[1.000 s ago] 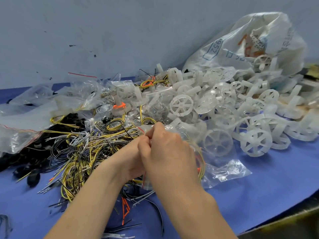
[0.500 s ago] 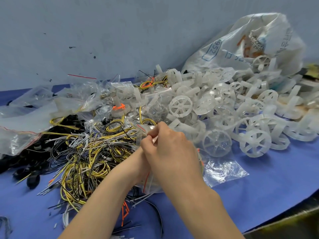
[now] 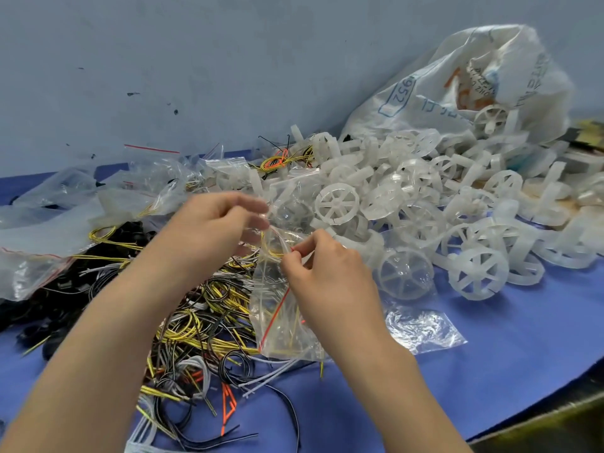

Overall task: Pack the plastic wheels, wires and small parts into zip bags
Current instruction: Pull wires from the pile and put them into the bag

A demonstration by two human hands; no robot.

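Note:
A clear zip bag (image 3: pixel 281 322) with a red seal line hangs over the wire pile, and thin wires show inside it. My left hand (image 3: pixel 209 233) pinches the bag's top edge at the upper left. My right hand (image 3: pixel 323 276) pinches the same top edge a little lower and to the right. Loose yellow, black, white and orange wires (image 3: pixel 196 325) lie tangled beneath the bag. A heap of translucent white plastic wheels (image 3: pixel 425 204) spreads across the right half of the blue table (image 3: pixel 490 371).
Several clear zip bags (image 3: pixel 147 188) lie crumpled at the back left, one large one (image 3: pixel 29 256) at the left edge. A big white printed sack (image 3: pixel 474 83) leans against the grey wall. One flat bag (image 3: pixel 421 331) lies near my right wrist. Black small parts (image 3: pixel 39 325) sit at left.
My hands were close together over the bag's mouth. They have moved apart, the left hand going up and left, and the bag hangs lower between them.

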